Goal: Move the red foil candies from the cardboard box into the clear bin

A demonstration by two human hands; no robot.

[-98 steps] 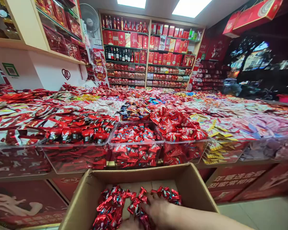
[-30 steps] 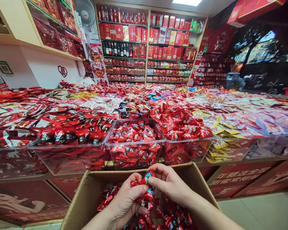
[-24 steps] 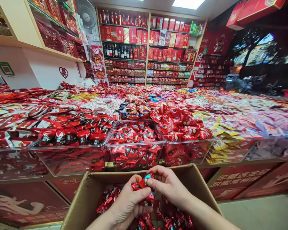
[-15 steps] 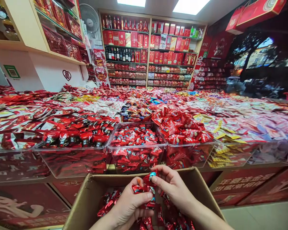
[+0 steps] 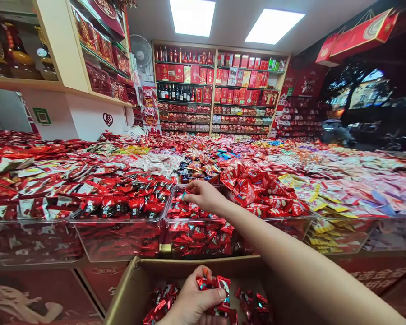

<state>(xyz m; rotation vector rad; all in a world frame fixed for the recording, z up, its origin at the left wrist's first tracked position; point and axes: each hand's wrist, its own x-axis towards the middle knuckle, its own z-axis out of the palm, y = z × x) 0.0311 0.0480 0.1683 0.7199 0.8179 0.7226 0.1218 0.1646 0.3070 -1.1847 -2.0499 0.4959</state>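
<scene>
My left hand (image 5: 193,299) is closed around several red wrapped candies (image 5: 226,285), low over an open cardboard box (image 5: 126,289). More candies in the same kind of red wrapper (image 5: 163,301) lie inside that box. Stretched forward, my right hand (image 5: 205,196) is over the clear plastic bin (image 5: 203,220) of red and blue wrapped candies (image 5: 203,238). Its thumb and fingers are pinched at the bin's left side on a red candy with a blue patch, partly hidden by the fingers.
To the left stands a clear bin of red-and-black packets (image 5: 122,208); to the right, one of larger red packets (image 5: 257,189). Yellow packets (image 5: 325,212) lie farther right. Shelves with bottles and red boxes (image 5: 189,74) line the back wall.
My right hand has left the box with a candy and reached forward to the middle bin. My left hand stays over the box with its candies. The view has tilted up.
</scene>
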